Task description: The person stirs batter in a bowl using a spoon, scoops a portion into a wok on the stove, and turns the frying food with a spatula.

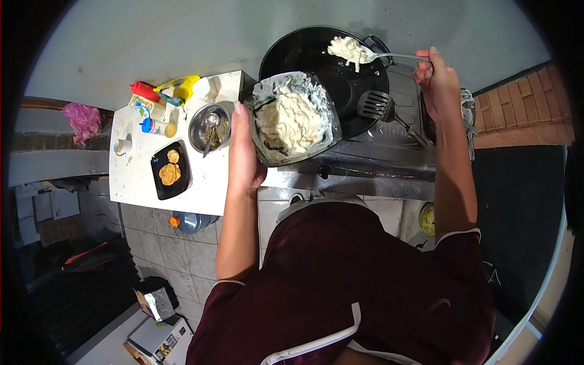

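My left hand (244,149) grips a dark square bowl (331,137) by its left side. Thick, lumpy white batter (292,118) fills the bowl and smears its inner walls. Up at the right, my right hand (437,79) is closed around the handle of a metal spoon (395,56). A heaped lump of batter (348,51) rides on the spoon, with strands hanging from its edge. Below the spoon lies a wide black pan (298,52) on the stove. The bowl overlaps the pan's near left part in view. A slotted spatula (376,106) rests at the pan's right rim.
On the white table (210,182) at left stand a black plate (159,190) with browned fritters (170,174), a steel bowl (196,139) with spoons, a red bottle (145,91) and a blue-lidded shaker (157,126). A water jug (193,222) sits on the floor. The wall (182,36) bounds the stove.
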### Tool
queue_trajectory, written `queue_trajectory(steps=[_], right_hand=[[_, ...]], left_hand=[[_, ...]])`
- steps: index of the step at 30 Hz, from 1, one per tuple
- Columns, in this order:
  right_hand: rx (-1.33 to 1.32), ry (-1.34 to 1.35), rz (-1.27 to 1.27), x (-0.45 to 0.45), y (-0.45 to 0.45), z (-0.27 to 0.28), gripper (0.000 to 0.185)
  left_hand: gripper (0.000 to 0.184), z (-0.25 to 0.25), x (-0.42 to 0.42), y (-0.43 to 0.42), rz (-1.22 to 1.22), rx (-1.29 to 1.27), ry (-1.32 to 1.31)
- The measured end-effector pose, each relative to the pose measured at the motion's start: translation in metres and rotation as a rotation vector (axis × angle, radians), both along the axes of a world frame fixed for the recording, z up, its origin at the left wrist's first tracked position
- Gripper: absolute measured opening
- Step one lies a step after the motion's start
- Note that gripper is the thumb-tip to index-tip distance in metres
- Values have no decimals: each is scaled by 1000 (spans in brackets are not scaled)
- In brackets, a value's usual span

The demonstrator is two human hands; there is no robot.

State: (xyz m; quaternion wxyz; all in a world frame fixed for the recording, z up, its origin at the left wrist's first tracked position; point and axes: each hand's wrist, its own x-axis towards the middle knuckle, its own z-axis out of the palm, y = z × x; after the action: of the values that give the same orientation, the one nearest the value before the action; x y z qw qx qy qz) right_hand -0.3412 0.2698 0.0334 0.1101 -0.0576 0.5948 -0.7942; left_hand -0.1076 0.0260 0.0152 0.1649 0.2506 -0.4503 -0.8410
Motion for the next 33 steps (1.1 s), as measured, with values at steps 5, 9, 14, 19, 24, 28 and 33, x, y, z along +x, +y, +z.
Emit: queue_trajectory(steps=[5, 9, 14, 19, 24, 28, 33], right_hand=[[260, 8, -26, -34, 4, -46, 34], [419, 40, -69, -41, -8, -68, 36], [684, 334, -130, -16, -34, -68, 33], [901, 894, -68, -2, -44, -74, 25], [902, 1039, 2, 7, -46, -70, 23], [901, 1081, 32, 10, -44, -64, 22], [903, 1119, -65, 5, -41, -57, 21]], left_hand=[[64, 9, 12, 4, 48, 16, -16], [64, 15, 19, 8, 59, 23, 7], [66, 15, 25, 7, 104, -5, -37], [67, 15, 29, 7, 104, -7, -51], [67, 14, 31, 8, 101, 4, -53], [67, 14, 34, 8, 90, 17, -55], [66, 11, 33, 7, 109, 14, -31]])
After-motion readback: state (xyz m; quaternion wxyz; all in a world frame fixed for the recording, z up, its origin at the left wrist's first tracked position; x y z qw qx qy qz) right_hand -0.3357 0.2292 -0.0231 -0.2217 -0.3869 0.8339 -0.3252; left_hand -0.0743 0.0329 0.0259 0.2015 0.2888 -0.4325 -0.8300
